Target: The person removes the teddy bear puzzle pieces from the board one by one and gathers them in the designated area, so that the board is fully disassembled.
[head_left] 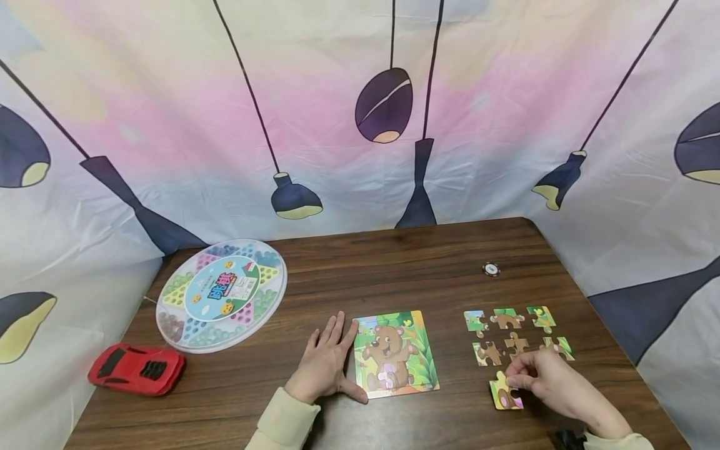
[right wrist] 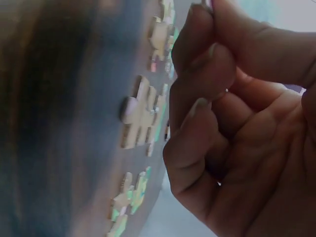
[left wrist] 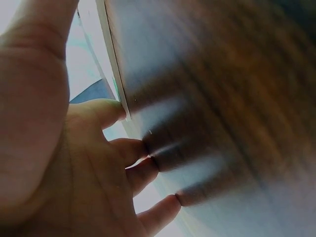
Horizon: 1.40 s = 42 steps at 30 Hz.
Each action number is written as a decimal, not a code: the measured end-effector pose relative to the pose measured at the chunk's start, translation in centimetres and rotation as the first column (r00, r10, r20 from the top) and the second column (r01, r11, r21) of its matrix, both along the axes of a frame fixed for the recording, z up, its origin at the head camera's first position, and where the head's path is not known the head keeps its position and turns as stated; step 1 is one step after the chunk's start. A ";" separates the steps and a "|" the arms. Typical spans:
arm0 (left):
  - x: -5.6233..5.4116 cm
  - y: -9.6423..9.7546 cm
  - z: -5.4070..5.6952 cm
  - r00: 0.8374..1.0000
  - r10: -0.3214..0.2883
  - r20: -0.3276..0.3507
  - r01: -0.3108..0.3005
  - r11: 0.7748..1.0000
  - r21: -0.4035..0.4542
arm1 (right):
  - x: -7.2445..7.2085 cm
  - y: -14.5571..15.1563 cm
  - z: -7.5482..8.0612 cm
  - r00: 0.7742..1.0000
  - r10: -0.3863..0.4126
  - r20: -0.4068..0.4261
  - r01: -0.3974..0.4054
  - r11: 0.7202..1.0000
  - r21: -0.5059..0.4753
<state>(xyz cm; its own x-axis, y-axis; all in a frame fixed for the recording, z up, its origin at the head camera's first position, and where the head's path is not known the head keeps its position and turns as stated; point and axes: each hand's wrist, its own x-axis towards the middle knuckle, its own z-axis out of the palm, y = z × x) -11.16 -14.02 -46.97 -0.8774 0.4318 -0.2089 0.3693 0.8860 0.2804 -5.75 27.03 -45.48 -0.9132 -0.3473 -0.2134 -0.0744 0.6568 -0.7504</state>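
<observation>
In the head view my left hand [head_left: 326,365] lies with fingers spread along the left edge of a square bear puzzle board [head_left: 388,356]. Thumb and forefinger touch its border, and the other fingertips press on the wood in the left wrist view. My right hand [head_left: 548,378] pinches a jigsaw piece [head_left: 500,394], yellow and green with a brown patch, between thumb and forefinger. Its other fingers curl inward in the right wrist view. Just beyond it several loose jigsaw pieces [head_left: 508,320] are spread in two rows, one partly covered by the hand.
A round Chinese checkers set [head_left: 264,315] with a clear cover stands at the back left of the wooden table [head_left: 360,269]. In front of it sits a red toy car [head_left: 137,369]. A poker chip [head_left: 491,269] lies at the back right. Printed curtains [head_left: 337,125] hang behind.
</observation>
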 end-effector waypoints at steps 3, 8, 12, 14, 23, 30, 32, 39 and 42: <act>0.0 0.0 0.1 1.000 0.003 0.004 -0.003 1.000 -0.005 | 0.0 -0.3 -0.4 0.999 -0.041 0.025 0.040 0.999 0.030; 0.0 0.0 0.2 1.000 -0.003 -0.002 0.003 1.000 -0.015 | 0.2 -1.2 -0.9 0.992 -0.123 0.013 0.120 0.981 0.151; 0.1 0.0 0.1 1.000 -0.005 -0.003 0.005 1.000 -0.011 | 0.3 -1.7 -1.1 0.983 -0.181 -0.005 0.177 0.959 0.222; 0.1 0.0 0.1 1.000 -0.003 -0.002 0.003 1.000 -0.008 | 0.3 -1.9 -1.2 0.981 -0.193 -0.017 0.192 0.952 0.239; 0.0 0.0 0.1 1.000 -0.003 -0.008 0.003 1.000 -0.001 | 0.6 -2.3 -1.6 0.975 -0.214 -0.055 0.221 0.936 0.274; 0.0 0.0 -0.1 1.000 -0.002 -0.008 0.002 1.000 0.006 | 0.5 -2.4 -1.6 0.975 -0.218 -0.050 0.223 0.933 0.284; 0.0 0.0 -0.1 1.000 -0.002 -0.007 0.002 1.000 0.011 | 0.5 -2.4 -1.6 0.974 -0.222 -0.043 0.225 0.932 0.285; 0.0 -0.1 -0.1 1.000 -0.005 -0.005 0.005 1.000 0.011 | 0.6 -2.5 -1.6 0.973 -0.228 -0.038 0.229 0.932 0.281; 0.0 -0.1 -0.1 1.000 -0.009 -0.011 0.009 1.000 0.007 | 0.6 -2.5 -1.6 0.972 -0.229 -0.045 0.233 0.931 0.280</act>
<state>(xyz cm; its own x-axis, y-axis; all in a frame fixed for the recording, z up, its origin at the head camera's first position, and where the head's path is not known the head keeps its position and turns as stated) -11.13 -14.10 -47.04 -0.8758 0.4411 -0.1959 0.3803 0.8806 0.2828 -5.13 24.53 -47.07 -0.9639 -0.0536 -0.2610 0.0973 0.8411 -0.5320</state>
